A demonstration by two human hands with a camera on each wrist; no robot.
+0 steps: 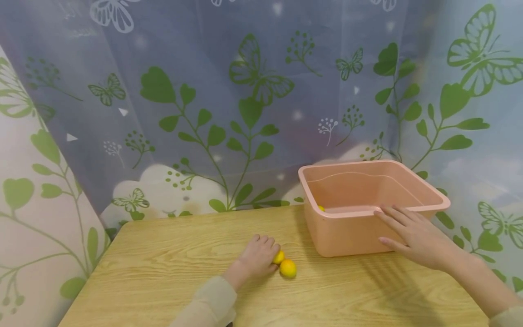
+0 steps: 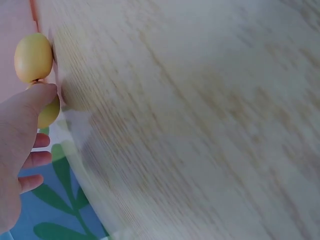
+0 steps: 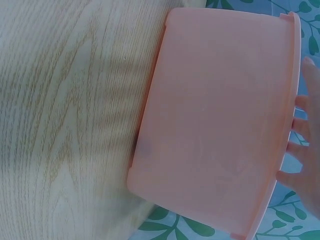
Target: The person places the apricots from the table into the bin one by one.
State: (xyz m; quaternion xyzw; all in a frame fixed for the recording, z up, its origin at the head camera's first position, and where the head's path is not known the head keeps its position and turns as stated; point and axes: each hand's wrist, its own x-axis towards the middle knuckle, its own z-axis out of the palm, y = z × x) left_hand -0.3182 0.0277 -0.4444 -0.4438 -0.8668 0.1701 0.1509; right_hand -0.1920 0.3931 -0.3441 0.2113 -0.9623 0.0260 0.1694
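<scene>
My left hand [image 1: 257,255] is low over the wooden table. Its thumb and fingers pinch a small yellow fruit [image 1: 279,257], partly covered by the hand. Right beside it lies a second yellow fruit [image 1: 288,268], rounded and greenish underneath. In the left wrist view, the thumb lies across the held fruit [image 2: 48,114], and the other fruit [image 2: 33,57] shows whole. My right hand [image 1: 418,238], with fingers spread and fairly straight, is at the near rim of a pink plastic basin [image 1: 351,234]. The right wrist view has its fingertips along the basin's rim [image 3: 296,60].
Inside the basin, at its left wall, part of another yellow fruit [image 1: 321,208] shows. The basin stands at the right back of the wood-grain table [image 1: 171,263]. Behind it hangs a curtain [image 1: 196,91] printed with leaves and butterflies.
</scene>
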